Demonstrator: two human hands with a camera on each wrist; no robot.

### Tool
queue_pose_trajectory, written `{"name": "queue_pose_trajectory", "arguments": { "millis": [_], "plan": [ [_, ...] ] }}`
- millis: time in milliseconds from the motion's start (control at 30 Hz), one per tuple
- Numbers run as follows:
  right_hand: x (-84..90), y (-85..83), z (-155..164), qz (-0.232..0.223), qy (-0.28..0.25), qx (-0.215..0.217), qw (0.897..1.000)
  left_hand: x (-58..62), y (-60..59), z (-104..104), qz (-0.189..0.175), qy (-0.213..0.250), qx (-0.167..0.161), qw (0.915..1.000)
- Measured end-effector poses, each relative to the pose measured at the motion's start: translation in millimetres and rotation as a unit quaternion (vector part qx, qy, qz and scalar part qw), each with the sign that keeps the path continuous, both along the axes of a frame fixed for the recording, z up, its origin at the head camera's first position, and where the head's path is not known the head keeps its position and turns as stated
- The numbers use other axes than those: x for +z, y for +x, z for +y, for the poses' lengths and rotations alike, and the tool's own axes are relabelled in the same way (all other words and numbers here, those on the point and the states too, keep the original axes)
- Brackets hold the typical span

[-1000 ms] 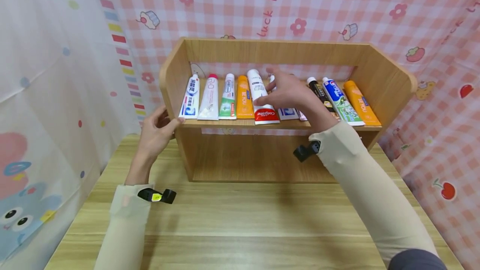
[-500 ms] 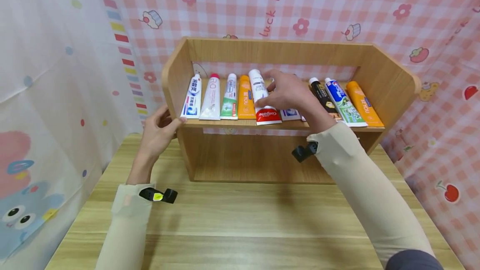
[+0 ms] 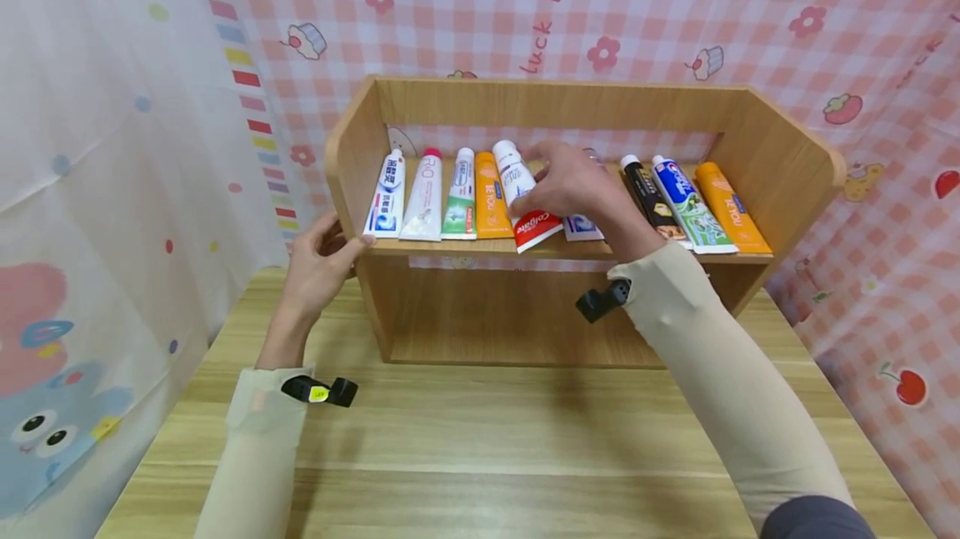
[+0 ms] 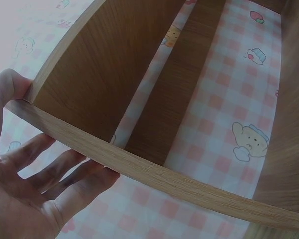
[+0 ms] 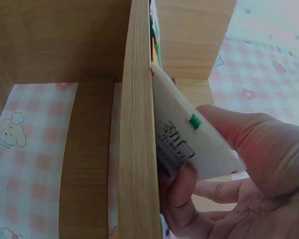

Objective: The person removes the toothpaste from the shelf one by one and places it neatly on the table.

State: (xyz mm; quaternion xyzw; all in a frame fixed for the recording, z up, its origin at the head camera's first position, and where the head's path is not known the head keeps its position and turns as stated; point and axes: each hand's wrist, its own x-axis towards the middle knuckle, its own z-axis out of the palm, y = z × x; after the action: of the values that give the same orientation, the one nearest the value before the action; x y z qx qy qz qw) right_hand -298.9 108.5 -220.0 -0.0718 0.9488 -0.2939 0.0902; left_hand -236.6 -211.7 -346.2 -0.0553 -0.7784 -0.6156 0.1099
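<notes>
In the head view my right hand [image 3: 573, 181] grips a white and red Colgate toothpaste tube [image 3: 538, 227] lying on the upper board of a wooden shelf [image 3: 555, 102]. Its cap points to the back, and its flat red end is tilted. The right wrist view has the white underside of the tube [image 5: 182, 137] lifted at the board's front edge, fingers below and thumb on the other side. My left hand [image 3: 311, 272] holds the shelf's left side panel, thumb at the front edge; the left wrist view shows its fingers [image 4: 74, 191] along the panel's outer side.
Left of the gripped tube lie an orange tube [image 3: 491, 202], a green and white tube [image 3: 461, 197], a pink-capped tube [image 3: 423, 197] and a blue and white tube [image 3: 387, 193]. Right of my hand are a black tube [image 3: 651, 197], a Crest tube [image 3: 690, 206] and another orange tube [image 3: 731, 206].
The red end of the Colgate tube has lifted and swung, so the tube now lies more slanted in my right hand. The left hand keeps its hold on the shelf.
</notes>
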Motion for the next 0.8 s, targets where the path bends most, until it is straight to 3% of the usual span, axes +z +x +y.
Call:
{"name": "queue_pose_trajectory", "arguments": {
  "millis": [467, 667, 800],
  "plan": [
    [-2.9, -9.7, 5.7, -0.049, -0.048, -0.021, 0.997, 0.2, 0.5, -1.6, 0.007, -0.001, -0.001, 1.0],
    [-5.7, -10.1, 10.1, -0.057, -0.11, -0.015, 0.992, -0.6, 1.2, -2.0, 0.005, -0.011, 0.002, 0.9999],
    [-7.3, -10.5, 14.0, -0.074, -0.169, -0.026, 0.983, 0.6, 2.1, -1.3, -0.003, -0.02, 0.003, 0.9998]
  ]
}}
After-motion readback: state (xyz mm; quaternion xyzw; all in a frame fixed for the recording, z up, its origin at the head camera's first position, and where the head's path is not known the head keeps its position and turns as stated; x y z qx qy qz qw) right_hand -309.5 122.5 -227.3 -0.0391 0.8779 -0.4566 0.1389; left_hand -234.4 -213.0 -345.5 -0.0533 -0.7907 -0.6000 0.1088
